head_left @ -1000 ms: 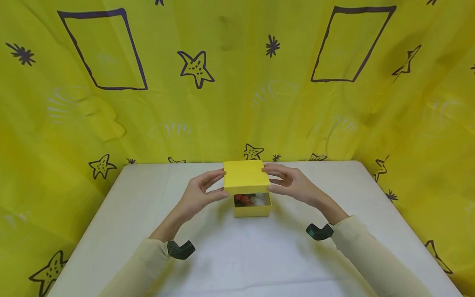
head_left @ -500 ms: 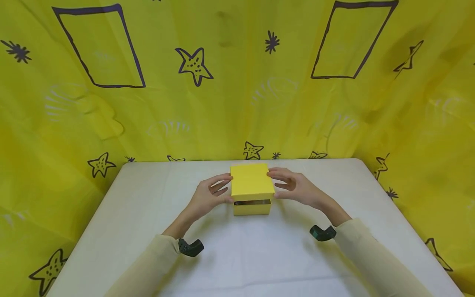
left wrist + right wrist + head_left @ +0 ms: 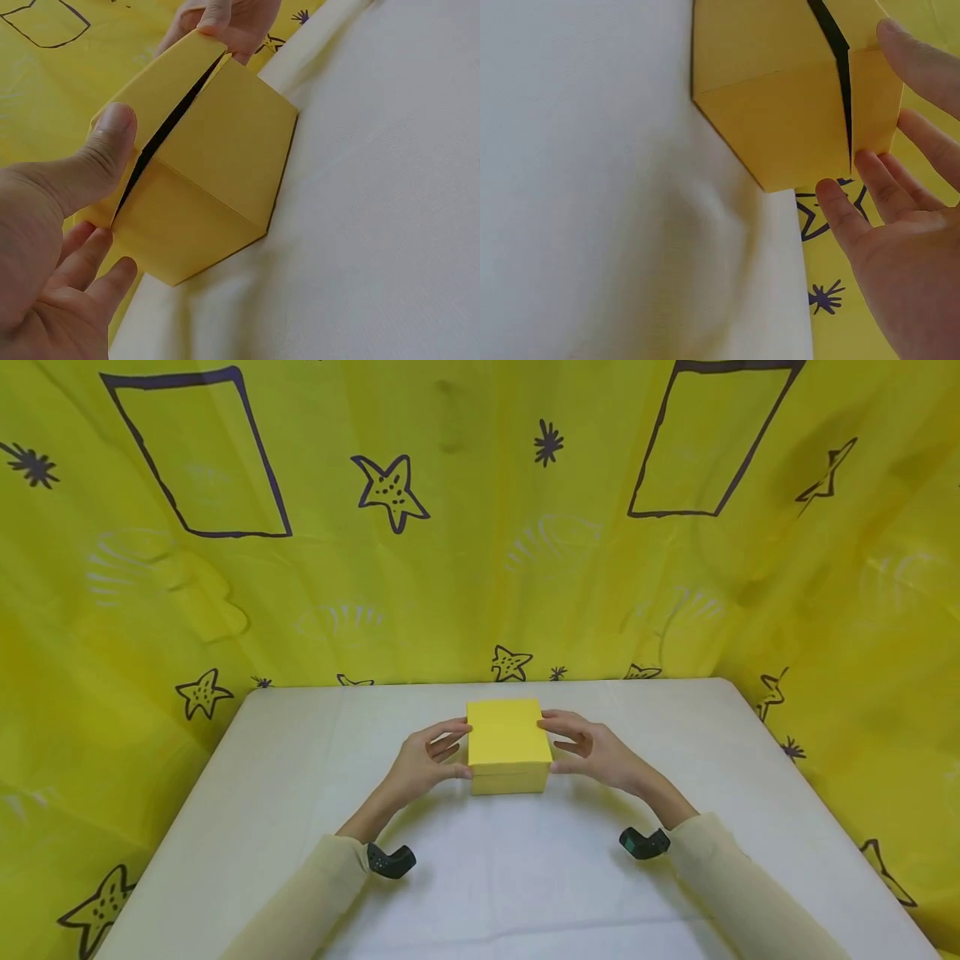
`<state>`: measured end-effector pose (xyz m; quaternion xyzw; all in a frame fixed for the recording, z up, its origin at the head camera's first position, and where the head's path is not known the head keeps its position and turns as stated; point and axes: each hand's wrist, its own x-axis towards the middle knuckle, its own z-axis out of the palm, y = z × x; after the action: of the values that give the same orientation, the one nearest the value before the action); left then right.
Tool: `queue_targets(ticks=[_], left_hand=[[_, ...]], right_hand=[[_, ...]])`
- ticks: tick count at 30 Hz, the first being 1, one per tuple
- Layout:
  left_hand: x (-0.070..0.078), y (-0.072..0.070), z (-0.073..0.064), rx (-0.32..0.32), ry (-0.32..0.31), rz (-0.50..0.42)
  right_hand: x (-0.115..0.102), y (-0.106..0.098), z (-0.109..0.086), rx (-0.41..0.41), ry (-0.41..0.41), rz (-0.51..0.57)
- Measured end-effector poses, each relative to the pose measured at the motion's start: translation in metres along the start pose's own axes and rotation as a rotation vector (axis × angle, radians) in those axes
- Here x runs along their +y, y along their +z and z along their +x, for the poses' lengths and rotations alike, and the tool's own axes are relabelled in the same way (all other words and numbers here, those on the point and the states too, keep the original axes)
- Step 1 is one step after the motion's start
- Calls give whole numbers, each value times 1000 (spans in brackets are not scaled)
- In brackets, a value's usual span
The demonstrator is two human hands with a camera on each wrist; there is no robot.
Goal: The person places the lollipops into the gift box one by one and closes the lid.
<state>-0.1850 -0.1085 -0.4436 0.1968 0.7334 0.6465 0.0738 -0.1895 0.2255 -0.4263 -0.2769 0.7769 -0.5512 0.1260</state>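
Note:
A yellow box lid [image 3: 507,732] sits over the matching yellow box base [image 3: 509,783] on the table. My left hand [image 3: 422,761] holds the lid's left side between thumb and fingers. On the opposite side my right hand [image 3: 597,753] holds the lid the same way. Both wrist views show a dark gap between the lid [image 3: 875,101] and the base [image 3: 229,139], wider toward the near side and narrowing away from it. The lid hides the inside of the box. In the left wrist view the thumb presses near the lid's front corner.
A white cloth covers the table [image 3: 495,877]. Behind it and at both sides hangs a yellow curtain [image 3: 465,593] with drawn stars and frames. Each wrist carries a small dark device, such as the left wrist device [image 3: 392,862].
The lid has come down and slightly right onto the base, covering the red and white contents seen a second ago. Both hands have moved down with it.

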Motion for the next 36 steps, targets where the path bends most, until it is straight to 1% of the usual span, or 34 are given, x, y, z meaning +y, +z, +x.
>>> queue_targets(ticks=[5,14,21,26,30,36], left_hand=[[-3,0,-1,0,3,0],[-3,3,0,-20,-3,29],[-4,1,-1,-36,-15,38],[-8,-1,-3,-42,-38,55],[-13,-1,-4,-57,-35,38],[-16,0,-4,-65,-27,39]], right_hand=[[4,2,-2,0,-8,-12],[9,3,-5,9,20,-18],[12,7,-5,9,41,-34],[14,9,-4,2,33,-43],[15,10,-5,3,40,-45],[16,11,-5,7,51,-47]])
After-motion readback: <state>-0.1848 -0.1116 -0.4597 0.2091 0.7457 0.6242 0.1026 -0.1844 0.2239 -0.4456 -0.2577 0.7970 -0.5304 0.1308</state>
